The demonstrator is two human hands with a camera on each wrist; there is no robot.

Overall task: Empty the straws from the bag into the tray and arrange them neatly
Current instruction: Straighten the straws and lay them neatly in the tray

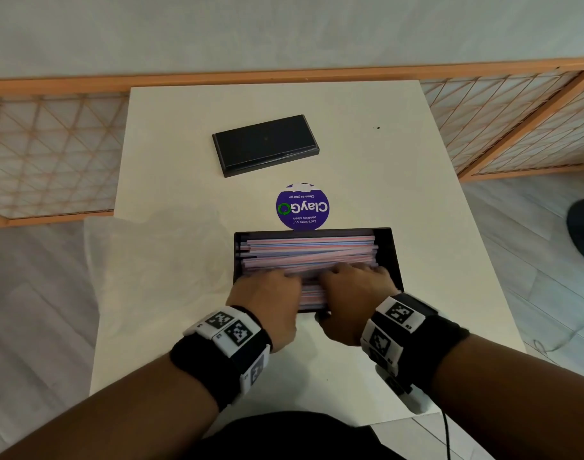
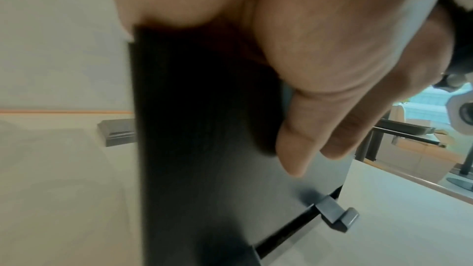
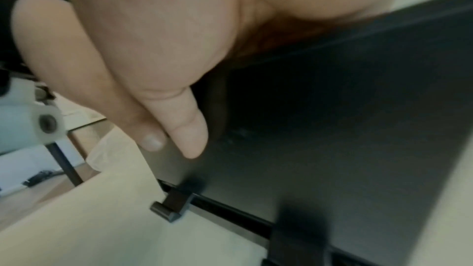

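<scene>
The black tray [image 1: 392, 252] stands mid-table, filled with pink and blue straws [image 1: 310, 252] lying lengthwise left to right. Both hands are at its near wall. My left hand [image 1: 270, 293] bends its fingers over the rim onto the straws at the left, its thumb [image 2: 294, 145] flat on the outer wall [image 2: 204, 149]. My right hand [image 1: 353, 287] does the same at the right, thumb [image 3: 189, 128] against the dark wall [image 3: 332, 128]. The fingertips are hidden in both wrist views. The clear plastic bag [image 1: 144, 260] lies crumpled and flat to the left of the tray.
A black lid [image 1: 265, 144] lies farther back on the white table [image 1: 400, 161], with a round purple sticker [image 1: 302, 207] between it and the tray. An orange lattice screen [image 1: 51, 144] runs behind the table. Floor drops away on both sides.
</scene>
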